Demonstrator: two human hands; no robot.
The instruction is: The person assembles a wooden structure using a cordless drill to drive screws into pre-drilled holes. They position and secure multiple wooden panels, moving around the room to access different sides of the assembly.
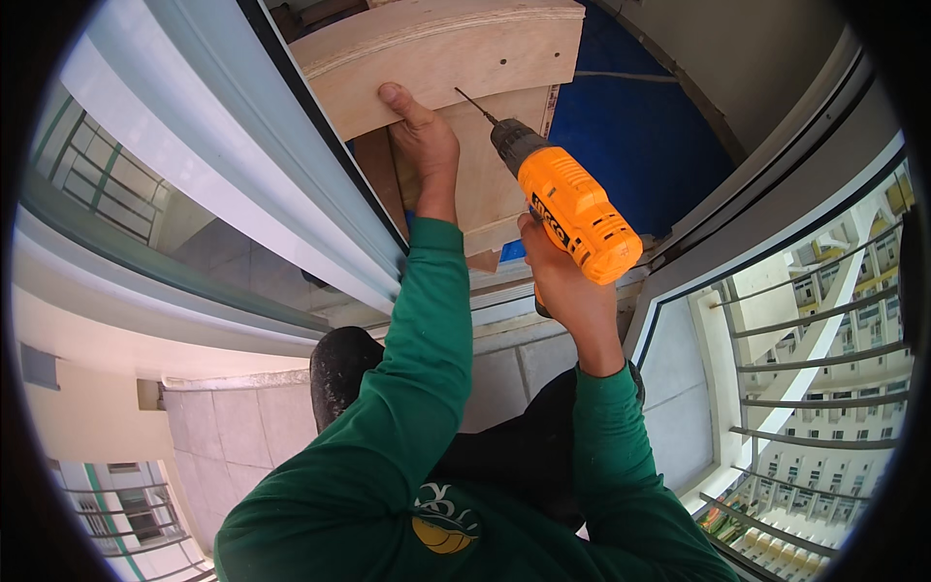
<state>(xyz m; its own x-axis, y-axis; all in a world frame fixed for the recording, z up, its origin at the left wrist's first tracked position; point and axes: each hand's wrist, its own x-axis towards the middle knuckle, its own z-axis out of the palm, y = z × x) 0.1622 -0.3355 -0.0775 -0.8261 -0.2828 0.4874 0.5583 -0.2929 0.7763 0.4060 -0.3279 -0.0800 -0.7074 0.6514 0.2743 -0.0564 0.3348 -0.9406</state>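
Note:
My right hand [567, 286] is wrapped round the grip of an orange and black cordless drill [582, 218], which points up and to the left. Its thin dark bit [475, 104] ends at the face of a plywood board [436, 73]; whether the tip touches the wood I cannot tell. Two small dark holes show in that board, right of the bit. At the board's lower edge my left hand [427, 145] is closed, thumb on the face and fingers hidden behind. Below the board stands a second plywood panel [499, 145], part of the same boxlike piece.
A white sliding door frame [291, 184] runs close along my left arm. Blue sheeting [640, 126] covers the floor right of the plywood. A door track [514, 310] crosses between me and the wood. At right are a window frame and railing bars [824, 364].

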